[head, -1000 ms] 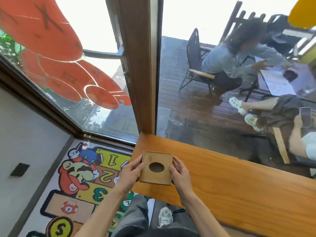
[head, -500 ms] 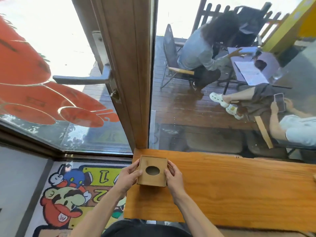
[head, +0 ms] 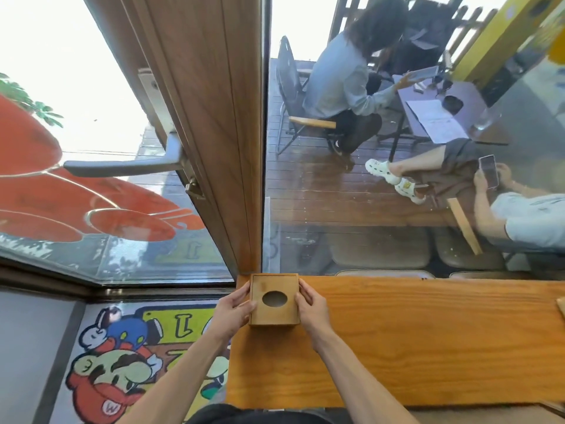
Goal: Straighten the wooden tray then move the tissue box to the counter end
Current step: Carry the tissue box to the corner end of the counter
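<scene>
A square wooden tissue box (head: pixel 274 299) with an oval hole in its lid sits at the far left end of the orange wooden counter (head: pixel 412 341), its back edge against the window frame. My left hand (head: pixel 233 313) grips its left side and my right hand (head: pixel 312 304) grips its right side. A corner of a wooden piece (head: pixel 561 306), possibly the tray, shows at the right edge of the view on the counter.
A wooden door post (head: pixel 214 133) with a metal handle (head: pixel 122 166) rises behind the box. Glass panes stand along the counter's far edge. Outside, two people sit at a small table (head: pixel 443 114). A cartoon floor mat (head: pixel 128 356) lies below left.
Both hands have slid the tissue box away from me toward the far left corner of the counter, up against the window frame. The camera has tilted upward.
</scene>
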